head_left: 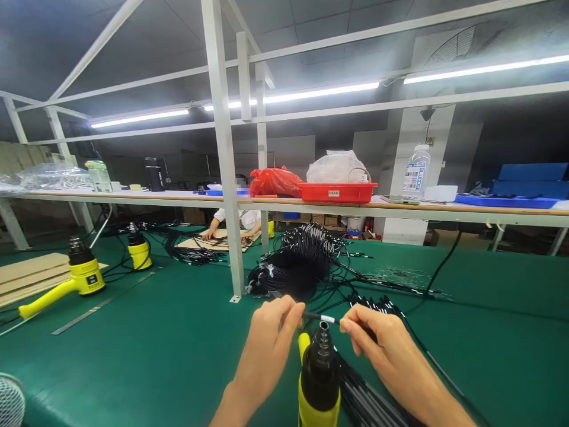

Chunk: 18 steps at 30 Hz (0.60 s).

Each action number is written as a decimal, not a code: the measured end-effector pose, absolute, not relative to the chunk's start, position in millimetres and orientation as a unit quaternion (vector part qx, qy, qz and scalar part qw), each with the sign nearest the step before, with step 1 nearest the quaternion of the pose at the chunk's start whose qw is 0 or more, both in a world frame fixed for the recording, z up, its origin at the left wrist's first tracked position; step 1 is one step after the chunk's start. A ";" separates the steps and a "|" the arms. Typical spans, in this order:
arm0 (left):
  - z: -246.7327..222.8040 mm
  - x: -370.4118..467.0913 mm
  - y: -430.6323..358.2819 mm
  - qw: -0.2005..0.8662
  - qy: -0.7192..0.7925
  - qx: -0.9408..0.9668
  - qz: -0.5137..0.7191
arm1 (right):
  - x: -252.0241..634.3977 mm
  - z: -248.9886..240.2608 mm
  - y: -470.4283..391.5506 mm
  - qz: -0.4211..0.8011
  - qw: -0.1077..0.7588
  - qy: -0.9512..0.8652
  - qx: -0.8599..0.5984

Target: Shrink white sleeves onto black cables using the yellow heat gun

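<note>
Just above the upright heat gun's nozzle (324, 330), I have the black cable (328, 319) stretched level, its white band over the opening, left hand (272, 338) and right hand (383, 339) each pinching it; beyond, black cable bundles (291, 270) lie on the green surface (169, 332).

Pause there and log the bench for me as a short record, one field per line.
left hand: pinching black cable
right hand: pinching same cable
white band: between hands, near upturned nozzle; contact unclear
near heat gun: upright; running or not, cannot tell
other heat guns: two at left, leftmost, second
cables: black pile beyond hands, bundle beside near heat gun
shelf: red tray, labelled bottle
</note>
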<state>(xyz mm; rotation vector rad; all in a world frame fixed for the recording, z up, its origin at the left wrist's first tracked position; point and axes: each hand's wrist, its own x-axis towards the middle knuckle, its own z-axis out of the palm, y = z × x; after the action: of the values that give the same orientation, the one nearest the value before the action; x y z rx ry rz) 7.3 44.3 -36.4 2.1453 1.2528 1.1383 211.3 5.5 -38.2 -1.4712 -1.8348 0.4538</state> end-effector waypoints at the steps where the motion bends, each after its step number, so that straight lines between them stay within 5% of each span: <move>1: -34.6 6.3 44.0 0.211 0.448 0.759 0.422 | 217.2 -38.7 11.0 0.147 0.372 -0.704 -0.587; 10: -51.4 -35.6 50.6 0.211 0.506 0.714 0.436 | 285.7 -102.2 98.6 -0.015 0.298 -0.542 -0.786; 18: -79.6 -53.5 58.1 0.219 0.543 0.708 0.394 | 236.6 -211.1 115.9 0.116 0.138 -0.595 -0.783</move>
<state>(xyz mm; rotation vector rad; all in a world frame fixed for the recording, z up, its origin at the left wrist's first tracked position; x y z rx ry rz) -53.5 58.1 -79.6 1.9602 1.5033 1.0910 236.6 115.9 -211.1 -2.2648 -1.7227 0.3363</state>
